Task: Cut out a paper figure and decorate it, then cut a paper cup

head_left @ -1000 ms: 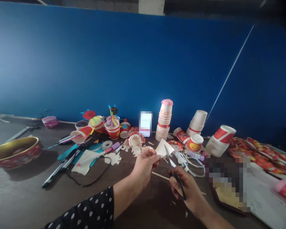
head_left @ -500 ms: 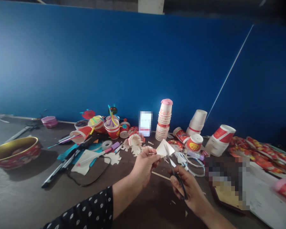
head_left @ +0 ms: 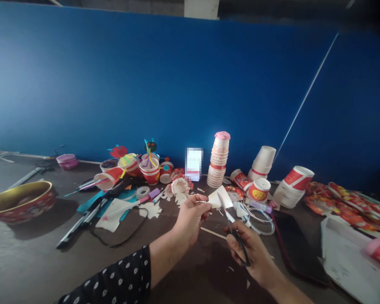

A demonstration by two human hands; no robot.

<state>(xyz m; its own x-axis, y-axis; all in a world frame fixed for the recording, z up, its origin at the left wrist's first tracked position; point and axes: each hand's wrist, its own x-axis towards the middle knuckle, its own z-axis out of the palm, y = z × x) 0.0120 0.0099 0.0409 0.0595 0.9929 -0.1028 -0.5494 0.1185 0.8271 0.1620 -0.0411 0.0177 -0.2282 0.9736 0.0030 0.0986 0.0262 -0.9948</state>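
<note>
Between thumb and fingers, my left hand [head_left: 193, 214] pinches a small piece of white paper [head_left: 215, 197] by its left side. My right hand [head_left: 247, 247] grips a pair of black-handled scissors [head_left: 239, 240], fingers in the loops. The scissors' blades point up and lie against the paper's right part; whether the blades are fully closed is hard to see. Small paper scraps [head_left: 230, 269] lie on the dark table under my hands. A thin pale stick [head_left: 213, 233] lies between my wrists.
Behind my hands rises a tall stack of paper cups [head_left: 218, 162]. More cups [head_left: 259, 189] stand to the right, near a dark phone-like slab [head_left: 299, 245]. Leftward lie a tape roll [head_left: 142, 193], a glue gun [head_left: 82, 221] and a gold-lined bowl [head_left: 22, 207]. A blue partition [head_left: 139, 84] closes the back.
The paper has changed outline: its pointed top now looks squarer and cut down. Both hands hold nearly the same place, and the view has shifted slightly.
</note>
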